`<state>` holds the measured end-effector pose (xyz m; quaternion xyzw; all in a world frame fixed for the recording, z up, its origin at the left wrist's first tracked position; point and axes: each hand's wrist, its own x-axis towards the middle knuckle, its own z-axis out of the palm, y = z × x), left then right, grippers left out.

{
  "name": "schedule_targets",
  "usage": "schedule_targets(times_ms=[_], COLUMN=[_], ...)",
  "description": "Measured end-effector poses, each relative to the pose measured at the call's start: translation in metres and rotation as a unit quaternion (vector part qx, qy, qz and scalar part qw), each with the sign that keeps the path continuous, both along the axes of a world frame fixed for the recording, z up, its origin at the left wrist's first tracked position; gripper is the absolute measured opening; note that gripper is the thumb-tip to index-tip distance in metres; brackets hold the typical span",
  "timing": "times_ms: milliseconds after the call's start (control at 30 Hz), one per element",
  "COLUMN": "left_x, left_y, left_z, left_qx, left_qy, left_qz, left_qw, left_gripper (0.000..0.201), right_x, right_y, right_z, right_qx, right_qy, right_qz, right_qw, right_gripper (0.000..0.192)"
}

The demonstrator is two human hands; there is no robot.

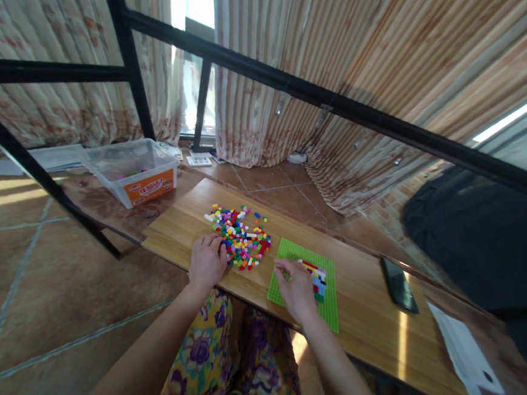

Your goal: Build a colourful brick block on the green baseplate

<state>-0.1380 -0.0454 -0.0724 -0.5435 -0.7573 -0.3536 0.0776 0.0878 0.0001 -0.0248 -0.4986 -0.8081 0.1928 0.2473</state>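
Here, near the centre of the frame, the left hand (pixel 207 261) rests knuckles-up on the board (pixel 372 328), fingers curled at the lower left edge of the brick pile (pixel 240 235); whether it pinches a brick I cannot tell. Just right of it, the right hand (pixel 296 288) lies on the green plate (pixel 330 309), fingertips bent down at the plate's upper left part, and I cannot tell whether anything is held between them. A small block of red, yellow, white and blue bricks (pixel 317 278) sits on the plate, touching the right hand's far side. In the upper left, a clear bin (pixel 131 172) with an orange label stands on the floor, lid off, with a few coloured pieces dimly showing inside. At the right, a phone (pixel 399 285) lies on the board, and a paper (pixel 465 353) lies beyond it.
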Motion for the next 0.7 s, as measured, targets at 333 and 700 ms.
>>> schedule_targets(times_ms=[333, 700], left_x=[0.002, 0.0], left_y=[-0.001, -0.001], left_z=[0.0, 0.0], left_qx=[-0.005, -0.009], left_qy=[-0.007, -0.009], left_qz=[0.005, 0.002], left_qw=[1.0, 1.0], left_gripper=[0.022, 0.023], right_x=[-0.045, -0.012], right_y=[0.004, -0.009], right_z=[-0.018, -0.007], right_qx=[-0.023, -0.099], right_qy=[-0.086, 0.111], right_qz=[0.027, -0.028], right_qw=[0.996, 0.988], right_gripper=[0.018, 0.026])
